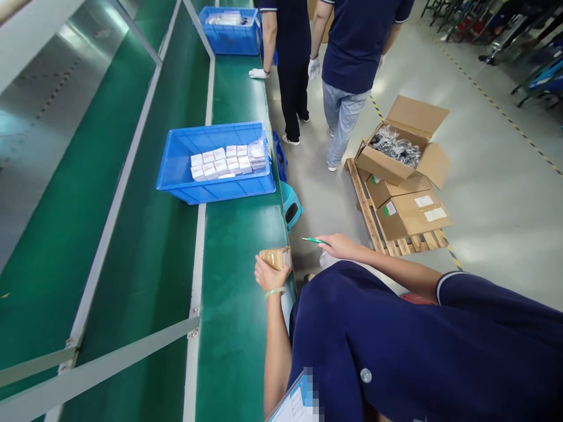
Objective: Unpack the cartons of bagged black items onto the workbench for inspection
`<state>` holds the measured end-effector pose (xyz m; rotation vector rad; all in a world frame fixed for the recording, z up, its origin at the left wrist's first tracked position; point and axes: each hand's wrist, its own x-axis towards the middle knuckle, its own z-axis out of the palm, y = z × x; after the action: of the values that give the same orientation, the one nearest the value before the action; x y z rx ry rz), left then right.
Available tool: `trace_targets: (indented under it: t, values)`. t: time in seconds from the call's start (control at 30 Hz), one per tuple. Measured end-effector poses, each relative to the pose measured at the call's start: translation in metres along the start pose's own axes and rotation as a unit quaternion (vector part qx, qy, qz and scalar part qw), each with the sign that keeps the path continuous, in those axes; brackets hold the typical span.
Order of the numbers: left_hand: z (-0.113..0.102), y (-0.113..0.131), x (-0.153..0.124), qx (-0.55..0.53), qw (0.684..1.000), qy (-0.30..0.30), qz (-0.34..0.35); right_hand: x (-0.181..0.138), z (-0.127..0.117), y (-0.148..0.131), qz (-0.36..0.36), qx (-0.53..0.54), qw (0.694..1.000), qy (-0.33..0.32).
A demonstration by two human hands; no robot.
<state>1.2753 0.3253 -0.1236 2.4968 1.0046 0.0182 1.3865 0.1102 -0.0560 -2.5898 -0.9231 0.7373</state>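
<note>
My left hand [267,276], with a pale green bangle at its wrist, is wrapped round a small brown cardboard box [276,258]. The box rests at the right edge of the green bench [237,305], and a strip of tape shines on it. Out past the bench edge, my right hand [338,246] is closed on a slim green tool [315,240]. Its thin pointed metal tip faces the box but stays apart from it; the tool's exact kind is too small to make out.
Ahead on the bench stands a blue crate [215,190] with several small white boxes [220,163]. Another blue crate [231,41] sits farther off. Two people stand beyond. Open cartons [391,167] lie on a wooden pallet [369,217] to the right. A turquoise stool [291,205] touches the bench side.
</note>
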Motion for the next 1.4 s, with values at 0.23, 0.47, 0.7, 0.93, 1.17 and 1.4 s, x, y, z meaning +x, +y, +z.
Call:
trace_targets:
  t: [0.23,0.47,0.7,0.93,1.17,1.4]
  values:
    - [-0.057,-0.033,-0.045,-0.247,0.958,0.075,0.129,-0.015,-0.015,0.0,-0.098,0.242,0.95,0.169]
    - [-0.102,0.001,-0.076,-0.293,0.921,0.127,0.226,-0.014,-0.048,-0.051,-0.189,0.238,0.929,0.21]
    - [-0.129,0.006,-0.091,-0.285,0.898,0.184,0.279,0.005,-0.059,-0.049,-0.174,0.335,0.918,0.12]
    - [-0.126,0.0,-0.091,-0.314,0.904,0.127,0.261,0.008,-0.05,-0.067,-0.183,0.607,0.766,-0.104]
    - [-0.097,-0.002,-0.085,-0.509,0.843,0.175,0.021,-0.005,-0.026,-0.091,-0.247,0.47,0.832,0.159]
    - [-0.092,0.0,-0.099,-0.675,0.705,0.181,-0.121,-0.011,0.004,-0.095,-0.329,0.376,0.843,0.201]
